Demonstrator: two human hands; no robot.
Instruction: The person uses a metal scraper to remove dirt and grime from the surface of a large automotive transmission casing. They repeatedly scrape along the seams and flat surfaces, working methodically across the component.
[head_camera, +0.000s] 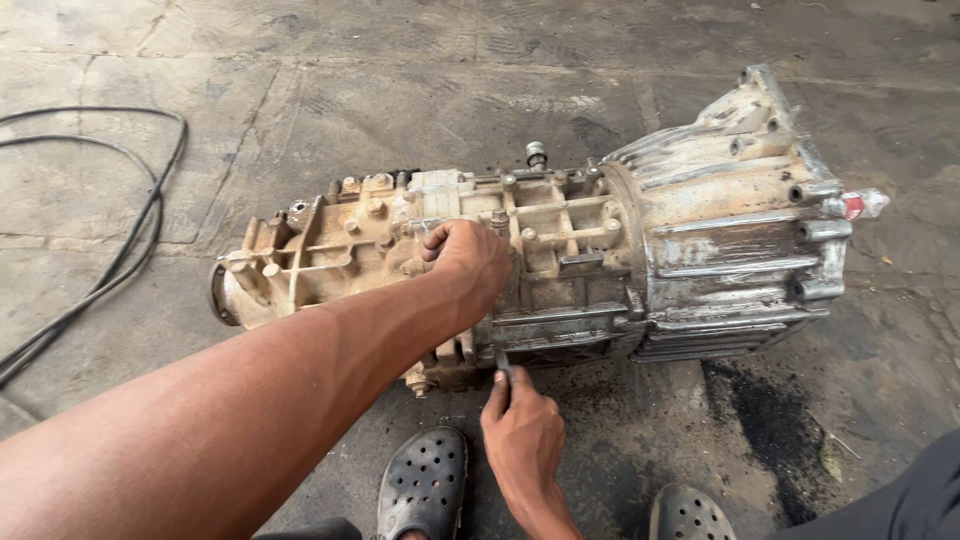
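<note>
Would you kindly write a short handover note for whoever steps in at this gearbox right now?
Left hand: fist closed on the top middle of the grimy, tan cast-metal gearbox lying on its side on the concrete floor.
Right hand: pinching a small dark metal tool against the gearbox's lower edge.
Done: cannot tell.
Left: casing looks assembled; work at the lower edge is ongoing.

Gearbox (560, 260): lies on its side on the floor (400, 80), bell housing (730, 220) at the right end.
Cable (130, 230): on the floor, well left of the gearbox.
Left hand (465, 262): on the gearbox's near side, mid-length.
Right hand (522, 435): before the gearbox, at its lower edge.
Clogs (425, 485): nearest the viewer, flanking the right hand.
</note>
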